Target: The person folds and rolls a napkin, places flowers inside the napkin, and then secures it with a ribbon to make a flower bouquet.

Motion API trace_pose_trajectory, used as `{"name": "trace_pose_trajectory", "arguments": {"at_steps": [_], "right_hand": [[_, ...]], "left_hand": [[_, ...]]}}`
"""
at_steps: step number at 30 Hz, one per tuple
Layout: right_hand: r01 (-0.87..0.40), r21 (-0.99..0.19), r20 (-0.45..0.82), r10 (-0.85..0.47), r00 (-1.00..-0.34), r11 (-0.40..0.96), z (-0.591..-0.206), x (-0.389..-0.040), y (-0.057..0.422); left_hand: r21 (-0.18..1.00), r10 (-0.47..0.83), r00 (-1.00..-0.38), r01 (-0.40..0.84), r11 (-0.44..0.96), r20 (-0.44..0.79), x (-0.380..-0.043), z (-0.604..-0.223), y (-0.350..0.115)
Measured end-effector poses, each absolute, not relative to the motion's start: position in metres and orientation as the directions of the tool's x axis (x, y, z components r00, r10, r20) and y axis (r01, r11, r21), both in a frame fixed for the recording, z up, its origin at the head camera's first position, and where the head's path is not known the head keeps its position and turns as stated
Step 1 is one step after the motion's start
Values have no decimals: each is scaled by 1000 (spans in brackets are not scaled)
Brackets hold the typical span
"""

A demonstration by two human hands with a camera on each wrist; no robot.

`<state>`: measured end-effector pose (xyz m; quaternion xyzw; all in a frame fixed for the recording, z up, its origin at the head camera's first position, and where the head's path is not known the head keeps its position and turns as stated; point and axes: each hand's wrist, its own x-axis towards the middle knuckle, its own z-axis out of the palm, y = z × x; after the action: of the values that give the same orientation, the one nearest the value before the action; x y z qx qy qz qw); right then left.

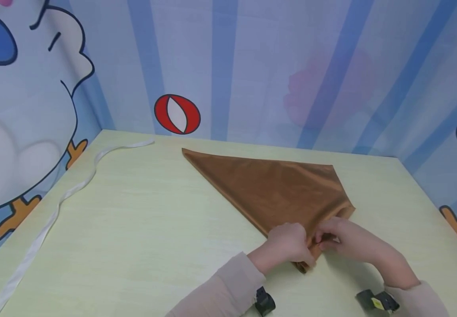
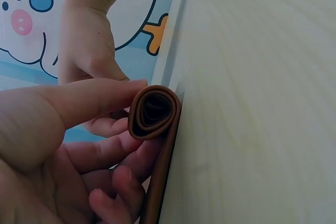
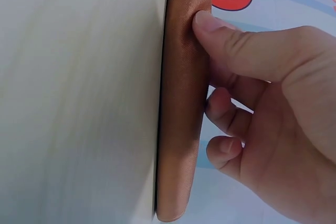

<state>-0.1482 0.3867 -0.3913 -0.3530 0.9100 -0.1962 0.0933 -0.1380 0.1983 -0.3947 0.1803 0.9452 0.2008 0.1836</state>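
Note:
A shiny brown cloth [image 1: 280, 185] lies spread on the table, one pointed corner at the far left and its near right edge rolled up. My left hand [image 1: 289, 241] holds the near end of that roll. In the left wrist view the rolled end [image 2: 153, 113] shows as a spiral of layers, with the thumb on top and curled fingers below. Farther along the roll, my right hand [image 1: 351, 240] pinches it. The right wrist view shows the smooth outside of the roll [image 3: 181, 108], the right thumb [image 3: 210, 24] pressing into it.
A long white ribbon [image 1: 59, 202] runs in a wavy line along the left side of the pale table [image 1: 133, 229]. Printed cartoon sheets [image 1: 260, 79] stand behind the table and at both sides. Small black cameras [image 1: 265, 301] sit at both wrists.

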Motion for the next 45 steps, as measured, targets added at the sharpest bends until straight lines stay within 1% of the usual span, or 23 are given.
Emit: {"name": "trace_pose_trajectory", "arguments": {"at_steps": [5, 9, 13, 17, 20, 24, 29, 33, 37, 40, 45], "right_hand": [[-664, -378, 26, -709, -705, 645, -392, -147, 387], [-695, -385, 60, -736, -675, 607, -393, -146, 388], [-712, -388, 62, -754, -654, 585, -395, -146, 389], [-731, -364, 71, -765, -640, 577, -397, -147, 390], [-759, -331, 104, -778, -620, 560, -399, -149, 391], [-776, -327, 117, -792, -599, 539, -401, -151, 392], [-759, -333, 88, -783, -616, 560, -400, -151, 392], [-702, -360, 25, -746, -666, 614, -397, -149, 390], [-609, -432, -48, -691, -721, 665, -393, -149, 387], [-577, -464, -65, -675, -735, 672, -391, -149, 387], [-619, -428, -17, -690, -724, 659, -392, -148, 388]], "left_hand": [[425, 402, -872, 263, 866, -279, -140, -395, 199], [426, 408, -869, 268, 864, -281, -141, -395, 197], [443, 423, -863, 276, 853, -276, -142, -395, 196], [459, 424, -860, 267, 848, -283, -144, -395, 195], [497, 442, -850, 263, 827, -287, -145, -396, 193], [566, 476, -829, 250, 786, -294, -146, -396, 190], [586, 499, -810, 252, 770, -308, -145, -394, 189], [564, 486, -817, 254, 786, -310, -144, -392, 190], [504, 465, -840, 283, 816, -281, -143, -391, 191], [435, 455, -853, 318, 842, -257, -142, -391, 192], [353, 446, -863, 351, 867, -237, -139, -391, 196]]}}
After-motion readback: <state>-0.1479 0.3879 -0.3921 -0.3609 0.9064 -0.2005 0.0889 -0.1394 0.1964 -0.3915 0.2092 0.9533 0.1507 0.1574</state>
